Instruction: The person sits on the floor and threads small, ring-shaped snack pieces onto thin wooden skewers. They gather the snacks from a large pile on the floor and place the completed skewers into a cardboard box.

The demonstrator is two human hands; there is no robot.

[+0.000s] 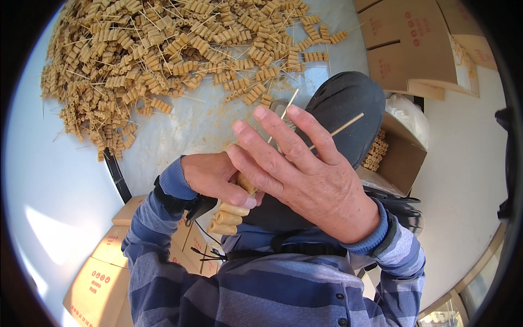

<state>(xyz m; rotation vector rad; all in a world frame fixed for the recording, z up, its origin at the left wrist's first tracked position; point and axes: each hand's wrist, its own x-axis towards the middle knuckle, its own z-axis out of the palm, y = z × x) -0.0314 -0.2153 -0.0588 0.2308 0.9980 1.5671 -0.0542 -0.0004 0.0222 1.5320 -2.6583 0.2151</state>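
Note:
My left hand [210, 177] is closed around a small bundle of tan ribbed rolls [229, 215] whose ends stick out below my thumb. My right hand [305, 174] lies over the top of that bundle, fingers spread, pinching thin wooden skewers [340, 129] that poke up and to the right. Both hands meet in front of my chest, above my raised knee [348, 109] in dark cloth. What the right fingers do to the rolls is hidden behind the hand.
A big heap of the same tan rolls and loose skewers [163, 54] covers the pale table at top. An open carton [400, 158] holding stacked rolls sits right of my knee. Flat cartons [414, 43] lie top right, more cartons [103, 272] at lower left.

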